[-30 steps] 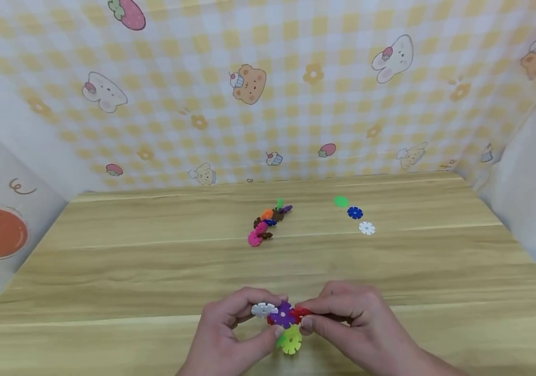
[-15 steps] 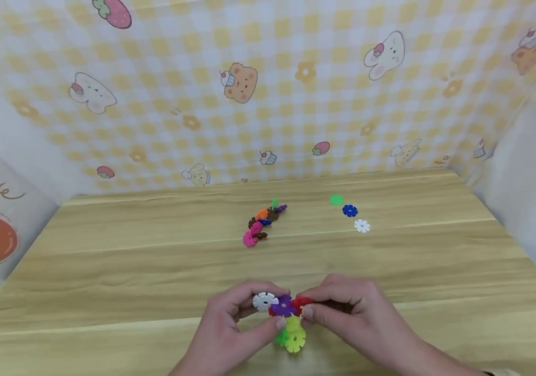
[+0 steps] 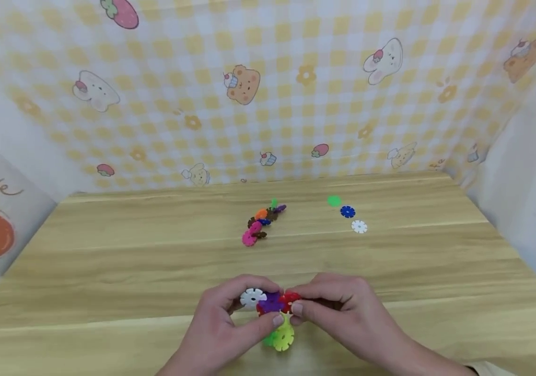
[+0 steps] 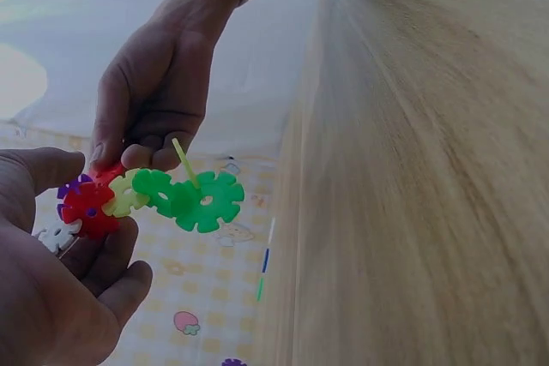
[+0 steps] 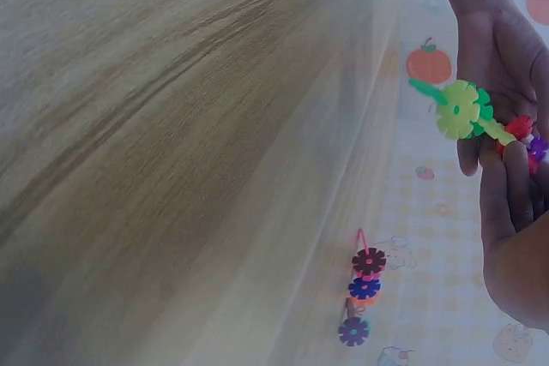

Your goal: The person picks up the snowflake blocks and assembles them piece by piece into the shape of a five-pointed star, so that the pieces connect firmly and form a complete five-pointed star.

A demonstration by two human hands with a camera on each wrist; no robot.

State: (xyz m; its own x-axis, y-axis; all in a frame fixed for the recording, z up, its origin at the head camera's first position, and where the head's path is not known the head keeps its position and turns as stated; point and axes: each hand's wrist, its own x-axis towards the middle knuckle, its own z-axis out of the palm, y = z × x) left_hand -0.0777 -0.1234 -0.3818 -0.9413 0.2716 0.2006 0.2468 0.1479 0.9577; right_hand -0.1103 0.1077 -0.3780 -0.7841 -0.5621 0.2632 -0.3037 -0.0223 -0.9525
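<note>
We have both hands at work on a chain of joined discs, held up off the near part of the counter. Left hand: grip pinching, thumb in front of the purple disc and fingers behind. Right hand: grip also pinching, thumb and fingertips on the red disc at the chain's right side. A white disc sticks out on the left-hand side; a yellow-green disc and a green disc hang below. The left wrist view adds a second red disc near the left thumb.

Against the frame a second ago: the chain and both hands sit slightly further left and higher in the head view — the white disc, seen slanted then, now shows its face more fully, and so does the pinched red one. A pale sleeve has come into view at lower right. The head view itself has shifted a little.

We note no change on the far part of the counter: a second joined cluster, and to its right a loose green disc, a loose blue disc and a loose white disc in a slanting row.
</note>
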